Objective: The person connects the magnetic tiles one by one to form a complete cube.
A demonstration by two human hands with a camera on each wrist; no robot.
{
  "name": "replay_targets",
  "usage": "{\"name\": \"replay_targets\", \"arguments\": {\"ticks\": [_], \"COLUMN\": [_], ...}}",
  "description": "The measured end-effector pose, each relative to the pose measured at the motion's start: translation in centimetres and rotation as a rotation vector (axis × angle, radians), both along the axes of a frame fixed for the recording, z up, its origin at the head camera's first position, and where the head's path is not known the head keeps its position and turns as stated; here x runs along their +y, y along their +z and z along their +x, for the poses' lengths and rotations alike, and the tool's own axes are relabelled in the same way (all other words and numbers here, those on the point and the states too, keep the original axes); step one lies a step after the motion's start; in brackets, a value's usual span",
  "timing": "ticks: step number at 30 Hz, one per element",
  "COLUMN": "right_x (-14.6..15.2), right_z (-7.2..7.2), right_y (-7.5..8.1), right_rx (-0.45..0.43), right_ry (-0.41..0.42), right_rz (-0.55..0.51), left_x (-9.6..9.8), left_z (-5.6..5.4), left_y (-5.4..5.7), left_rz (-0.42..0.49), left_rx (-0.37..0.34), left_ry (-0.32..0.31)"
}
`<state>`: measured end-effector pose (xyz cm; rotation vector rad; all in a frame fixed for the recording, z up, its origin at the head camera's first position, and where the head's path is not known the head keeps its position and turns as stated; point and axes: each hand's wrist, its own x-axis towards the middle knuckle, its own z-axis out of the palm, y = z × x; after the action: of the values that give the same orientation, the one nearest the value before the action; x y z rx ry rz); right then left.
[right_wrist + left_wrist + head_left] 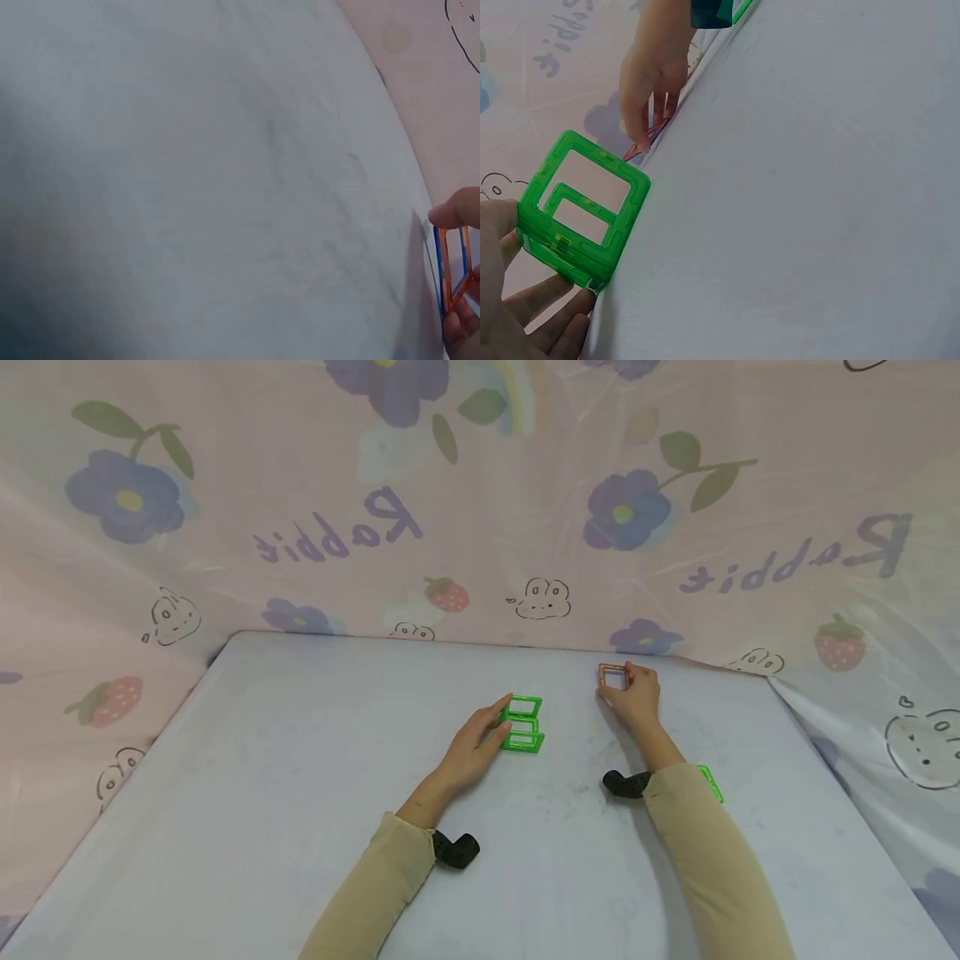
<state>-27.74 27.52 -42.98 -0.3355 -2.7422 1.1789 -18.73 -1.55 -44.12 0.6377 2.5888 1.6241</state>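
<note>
My left hand (471,750) holds a small box-like structure of green magnetic tiles (609,157) by its left side. In the left wrist view, the thumb and fingers lie at its near edges, and its square window openings face up. Farther back on the right, my right hand (637,697) pinches an orange square magnetic tile (602,677) between thumb and fingers near the table's back edge. The right wrist view shows this tile (446,274) at its right border, with blue along its edges; part of it is hidden by the fingers.
Another green tile (711,783) lies beside the right sleeve, which partly covers it. The white table (285,760) ends at a patterned cloth (495,527) hanging behind and along the sides. A black device (457,852) is strapped at each wrist.
</note>
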Motion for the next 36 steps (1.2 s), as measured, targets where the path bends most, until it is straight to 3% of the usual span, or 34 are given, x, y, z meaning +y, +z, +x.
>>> {"name": "replay_targets", "arguments": {"ticks": [12,24,36], "right_x": [-0.5,-1.0,-1.5], "right_z": [1.1,2.0,2.6], "right_y": [0.3,0.8,0.5], "right_rx": [0.058,0.046,0.056], "right_ry": [0.035,0.121,0.12], "right_rz": [-0.071,-0.105,-0.147], "left_x": [0.0,0.1,0.0], "left_z": [0.0,0.1,0.2], "left_y": [0.1,0.1,0.2], "left_rz": [0.004,0.019,0.023], "left_rx": [-0.02,0.004,0.01], "left_ry": [0.005,0.004,-0.001]}}
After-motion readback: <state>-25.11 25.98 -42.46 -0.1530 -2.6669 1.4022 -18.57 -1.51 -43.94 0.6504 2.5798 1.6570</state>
